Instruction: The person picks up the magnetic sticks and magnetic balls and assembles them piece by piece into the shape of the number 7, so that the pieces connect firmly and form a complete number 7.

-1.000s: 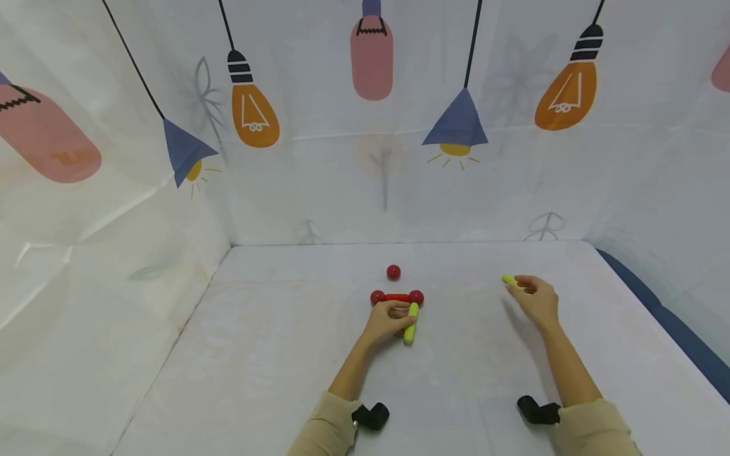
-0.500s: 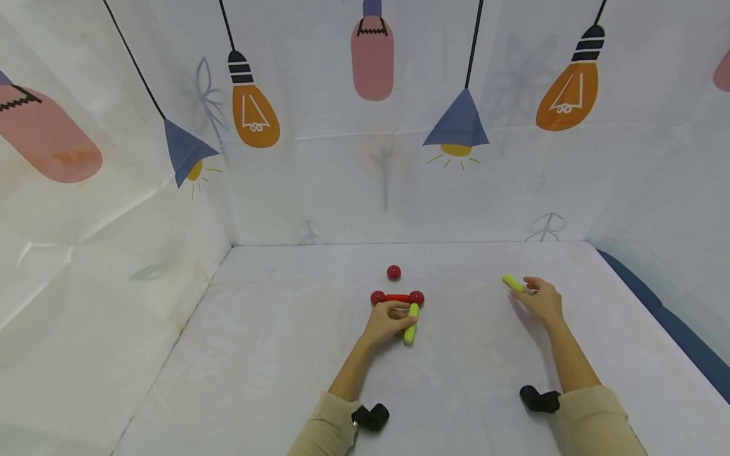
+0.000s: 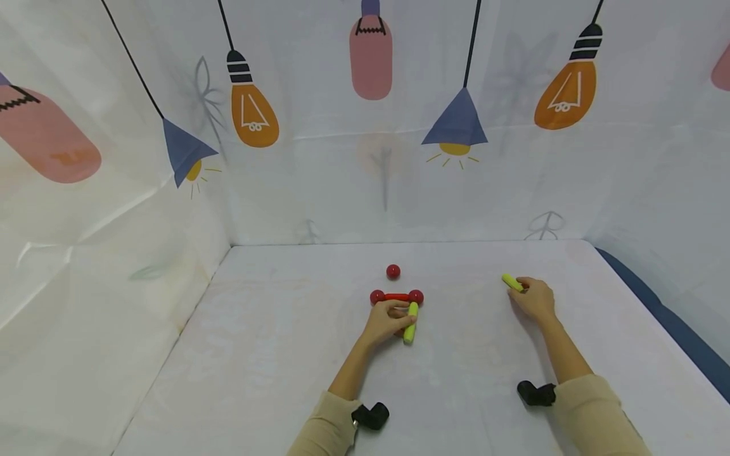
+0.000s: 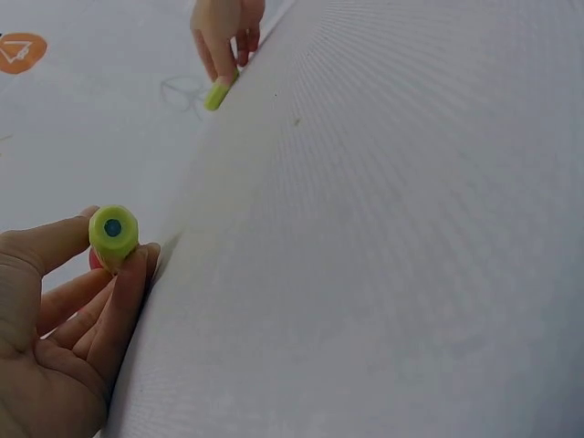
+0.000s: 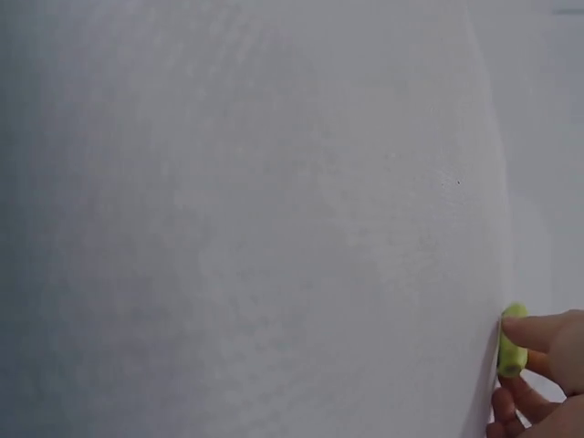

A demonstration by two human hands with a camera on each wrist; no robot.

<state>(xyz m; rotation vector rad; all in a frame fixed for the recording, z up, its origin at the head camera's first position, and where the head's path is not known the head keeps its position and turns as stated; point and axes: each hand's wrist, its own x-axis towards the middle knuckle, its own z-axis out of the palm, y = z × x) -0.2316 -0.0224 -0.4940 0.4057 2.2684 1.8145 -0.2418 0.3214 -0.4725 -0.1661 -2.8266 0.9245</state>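
My left hand (image 3: 384, 323) pinches a yellow-green rod (image 3: 409, 335) between thumb and fingers; in the left wrist view a dark round spot marks the end of this rod (image 4: 113, 228). Just beyond that hand lies a red rod (image 3: 397, 297) with a dark red ball (image 3: 377, 297) at its left end and another ball (image 3: 417, 296) at its right. A bit of red shows behind the held rod, mostly hidden. At the right, my right hand (image 3: 535, 299) pinches a second yellow-green rod (image 3: 511, 282), low over or on the table; contact cannot be told.
A loose red ball (image 3: 393, 272) sits farther back on the white table (image 3: 274, 354). White sheeting (image 3: 342, 183) printed with lamps and bulbs rises behind and at the sides. Dark blue material (image 3: 656, 310) shows past the right edge.
My right fingers slid back along their rod, then moved forward onto it again; the rod barely shifted. The left hand and its rod have kept still.
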